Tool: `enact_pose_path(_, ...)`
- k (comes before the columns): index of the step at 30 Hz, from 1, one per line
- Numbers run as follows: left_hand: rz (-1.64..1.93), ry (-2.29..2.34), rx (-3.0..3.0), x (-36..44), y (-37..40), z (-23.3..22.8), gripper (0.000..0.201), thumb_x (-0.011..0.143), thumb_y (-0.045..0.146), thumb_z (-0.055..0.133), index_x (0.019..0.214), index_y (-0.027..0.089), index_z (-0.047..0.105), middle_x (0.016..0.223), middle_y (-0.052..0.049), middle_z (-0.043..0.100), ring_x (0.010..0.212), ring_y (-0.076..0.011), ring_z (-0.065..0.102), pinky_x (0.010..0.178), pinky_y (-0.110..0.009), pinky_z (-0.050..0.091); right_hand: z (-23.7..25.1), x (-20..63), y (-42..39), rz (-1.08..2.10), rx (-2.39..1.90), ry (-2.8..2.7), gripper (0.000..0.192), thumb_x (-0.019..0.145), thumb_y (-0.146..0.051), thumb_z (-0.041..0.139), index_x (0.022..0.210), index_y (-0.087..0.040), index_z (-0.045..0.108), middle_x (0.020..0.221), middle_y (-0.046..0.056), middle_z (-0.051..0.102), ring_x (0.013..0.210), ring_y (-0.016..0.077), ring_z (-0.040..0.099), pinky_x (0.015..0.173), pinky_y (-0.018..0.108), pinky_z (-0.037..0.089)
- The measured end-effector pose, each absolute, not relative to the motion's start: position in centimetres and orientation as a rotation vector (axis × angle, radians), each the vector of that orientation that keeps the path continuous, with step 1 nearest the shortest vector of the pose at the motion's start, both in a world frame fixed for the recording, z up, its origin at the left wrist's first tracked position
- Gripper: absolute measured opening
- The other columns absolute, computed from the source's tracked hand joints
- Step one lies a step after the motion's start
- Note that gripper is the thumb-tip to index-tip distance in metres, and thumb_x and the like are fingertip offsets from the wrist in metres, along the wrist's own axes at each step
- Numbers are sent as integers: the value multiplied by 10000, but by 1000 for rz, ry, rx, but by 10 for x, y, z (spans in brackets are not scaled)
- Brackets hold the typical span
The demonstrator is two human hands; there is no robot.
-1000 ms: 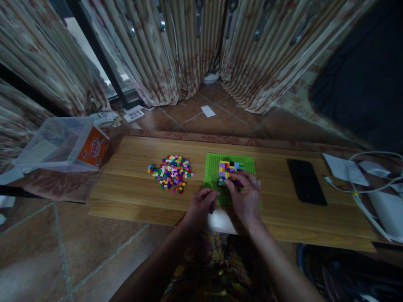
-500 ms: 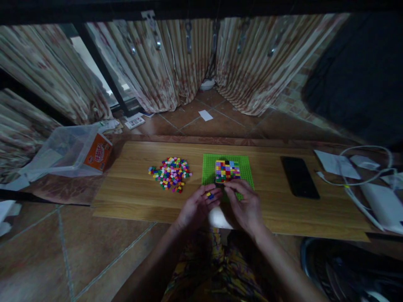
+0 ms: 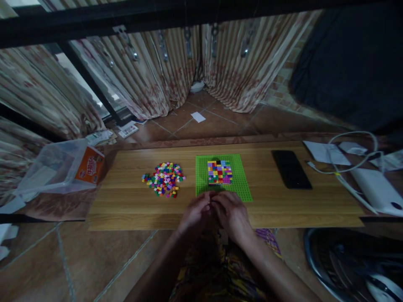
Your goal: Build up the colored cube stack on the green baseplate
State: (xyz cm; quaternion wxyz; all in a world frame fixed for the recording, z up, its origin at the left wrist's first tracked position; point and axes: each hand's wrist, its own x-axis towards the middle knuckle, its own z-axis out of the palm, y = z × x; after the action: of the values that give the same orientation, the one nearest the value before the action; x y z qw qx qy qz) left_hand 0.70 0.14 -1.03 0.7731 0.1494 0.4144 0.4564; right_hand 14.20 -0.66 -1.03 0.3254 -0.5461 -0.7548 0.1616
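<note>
We are bringing our left hand [image 3: 195, 212] and right hand [image 3: 231, 214] together, fingertips touching, at the near edge of the green baseplate [image 3: 244, 188]. Both are curled; whether they pinch a brick, we cannot tell. The multicoloured block [image 3: 219, 172] sits on the baseplate, loose bricks [image 3: 163, 179] lying left.

Both forearms are bare, with no sleeves, watch or bands showing on either. The left hand [image 3: 195, 213] and right hand [image 3: 232, 215] wear no gloves or rings that can be made out. Below them lies dark patterned clothing [image 3: 217, 272] with yellow, purple and green patches.
</note>
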Motion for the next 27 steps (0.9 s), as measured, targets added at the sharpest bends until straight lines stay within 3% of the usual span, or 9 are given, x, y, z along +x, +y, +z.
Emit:
enact_pose_path(11,926,1135,494,16,7,-7,339,588,302,820,857,127,710,745,-25,668,663,-100,568,635,-219,431,-20,155,-7,495,-1381,-2042,218,960,-201,463,1023,-219,671,950,64,696,863,202,630,766,344,521)
enact_pose_path(18,949,1153,491,19,12,-4,379,555,308,850,858,140,697,766,-26,686,681,-124,613,667,-257,491,-8,165,0,591,-1375,-1963,184,943,-241,509,936,-239,693,900,43,683,861,195,624,766,335,511)
enact_pose_path(27,1050,1170,469,11,16,-7,381,614,370,831,889,141,699,839,-76,721,753,-164,668,729,-293,511,-12,160,25,475,-1468,-1489,134,887,-306,599,928,-249,714,922,40,680,893,196,625,819,373,504)
